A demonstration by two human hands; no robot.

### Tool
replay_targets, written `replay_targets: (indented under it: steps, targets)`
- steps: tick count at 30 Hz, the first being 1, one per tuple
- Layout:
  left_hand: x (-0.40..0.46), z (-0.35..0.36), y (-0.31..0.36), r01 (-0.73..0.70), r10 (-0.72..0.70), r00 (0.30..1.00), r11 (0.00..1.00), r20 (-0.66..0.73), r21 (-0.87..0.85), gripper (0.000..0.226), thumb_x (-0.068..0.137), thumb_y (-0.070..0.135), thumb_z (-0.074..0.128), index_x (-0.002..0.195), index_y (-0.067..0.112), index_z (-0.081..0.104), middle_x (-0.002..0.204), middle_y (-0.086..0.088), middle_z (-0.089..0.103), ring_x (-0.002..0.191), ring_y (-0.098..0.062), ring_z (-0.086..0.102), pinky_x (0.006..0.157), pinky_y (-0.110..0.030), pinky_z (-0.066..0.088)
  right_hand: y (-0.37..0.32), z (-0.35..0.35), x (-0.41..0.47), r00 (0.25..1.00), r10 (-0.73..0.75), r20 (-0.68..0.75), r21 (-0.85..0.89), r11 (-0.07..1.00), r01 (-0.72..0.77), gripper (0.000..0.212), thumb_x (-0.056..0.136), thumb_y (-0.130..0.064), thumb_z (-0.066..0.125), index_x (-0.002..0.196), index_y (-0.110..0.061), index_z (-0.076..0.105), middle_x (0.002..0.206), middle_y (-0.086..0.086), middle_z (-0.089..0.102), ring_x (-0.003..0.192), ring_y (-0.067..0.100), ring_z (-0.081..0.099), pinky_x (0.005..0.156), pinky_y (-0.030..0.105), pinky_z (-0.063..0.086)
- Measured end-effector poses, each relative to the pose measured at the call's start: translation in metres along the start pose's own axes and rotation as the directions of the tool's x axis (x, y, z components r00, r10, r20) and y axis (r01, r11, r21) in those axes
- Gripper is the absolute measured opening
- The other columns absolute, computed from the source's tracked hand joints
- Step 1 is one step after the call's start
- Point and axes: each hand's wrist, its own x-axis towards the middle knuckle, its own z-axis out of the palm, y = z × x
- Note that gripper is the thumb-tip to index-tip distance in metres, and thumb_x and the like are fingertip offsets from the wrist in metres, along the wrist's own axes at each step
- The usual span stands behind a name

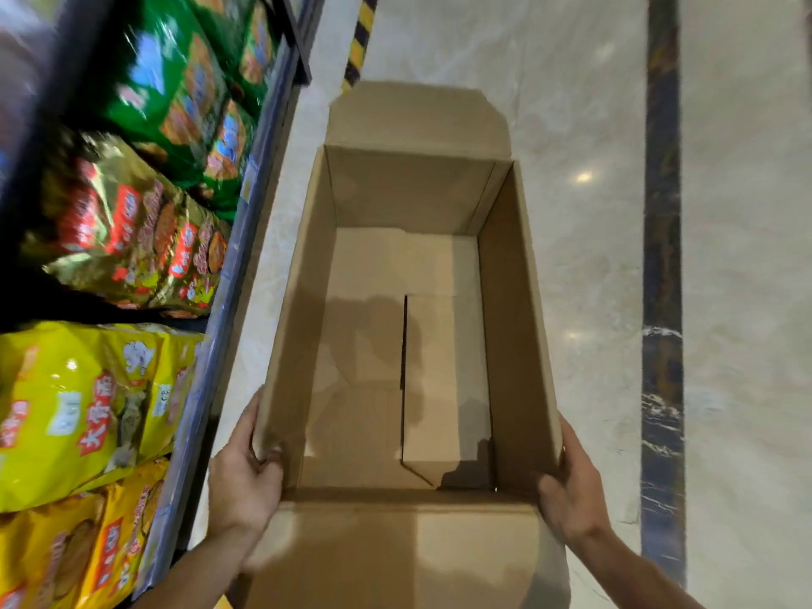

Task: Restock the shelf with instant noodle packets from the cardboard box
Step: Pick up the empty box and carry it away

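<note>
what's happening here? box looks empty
A person is holding an open cardboard box with both hands, the left hand gripping the near left wall and the right hand on the near right wall. The box holds no packets; only its bare bottom flaps show. To the left, the shelf already carries green, gold and yellow noodle packets. The box sits over a pale marble floor. Restocking from this box looks finished.
</note>
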Motion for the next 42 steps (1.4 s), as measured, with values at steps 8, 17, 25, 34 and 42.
replay_targets:
  steps: [8, 17, 25, 34, 42]
  targets:
    - [-0.088, -0.108, 0.138, -0.208, 0.219, 0.969, 0.973, 0.112, -0.102, 0.081, 0.059, 0.026, 0.051, 0.14, 0.03, 0.049, 0.13, 0.029, 0.059, 0.118, 0.011, 0.055, 0.09, 0.001, 0.038, -0.123, -0.099, -0.134, 1.0, -0.015, -0.023, -0.017, 1.0, 0.015, 0.084, 0.082, -0.01, 0.071, 0.136, -0.063, 0.035, 0.126, -0.018, 0.062, 0.118, 0.007, 0.06, 0.094, 0.018, 0.05]
    - [-0.199, -0.228, 0.3, -0.334, 0.34, 0.937, 0.939, 0.078, -0.077, 0.08, 0.072, -0.001, 0.061, 0.142, 0.035, 0.049, 0.118, 0.007, 0.067, 0.087, -0.001, 0.066, 0.07, -0.008, 0.048, -0.285, -0.205, -0.296, 0.967, -0.042, -0.249, 0.054, 0.997, 0.058, 0.084, 0.081, 0.009, 0.056, 0.149, -0.036, 0.036, 0.127, -0.007, 0.062, 0.115, 0.016, 0.06, 0.099, 0.028, 0.049]
    - [-0.265, -0.294, 0.392, -0.441, 0.449, 0.892, 0.89, 0.059, -0.116, 0.08, 0.082, -0.011, 0.064, 0.147, 0.031, 0.045, 0.109, 0.008, 0.066, 0.062, -0.006, 0.059, 0.05, -0.001, 0.041, -0.35, -0.263, -0.394, 0.904, -0.182, -0.387, 0.035, 0.977, 0.211, 0.081, 0.081, 0.005, 0.058, 0.148, -0.038, 0.039, 0.127, -0.011, 0.061, 0.112, 0.01, 0.059, 0.081, 0.001, 0.045]
    - [-0.3, -0.307, 0.457, -0.574, 0.596, 0.803, 0.785, 0.028, -0.234, 0.081, 0.084, -0.009, 0.064, 0.145, 0.041, 0.044, 0.123, 0.016, 0.058, 0.101, -0.018, 0.067, 0.092, -0.031, 0.052, -0.376, -0.305, -0.444, 0.834, -0.187, -0.52, 0.124, 0.949, 0.29, 0.081, 0.083, 0.007, 0.06, 0.149, -0.035, 0.039, 0.123, -0.012, 0.059, 0.108, 0.009, 0.057, 0.07, -0.004, 0.043]
    - [-0.332, -0.282, 0.515, -0.565, 0.595, 0.803, 0.781, 0.041, -0.269, 0.073, 0.09, -0.003, 0.063, 0.149, 0.033, 0.042, 0.125, 0.007, 0.063, 0.064, 0.001, 0.056, 0.053, -0.011, 0.044, -0.384, -0.364, -0.449, 0.777, -0.219, -0.591, 0.112, 0.931, 0.348, 0.081, 0.083, 0.005, 0.06, 0.148, -0.04, 0.039, 0.126, -0.009, 0.059, 0.112, 0.014, 0.057, 0.09, 0.026, 0.048]
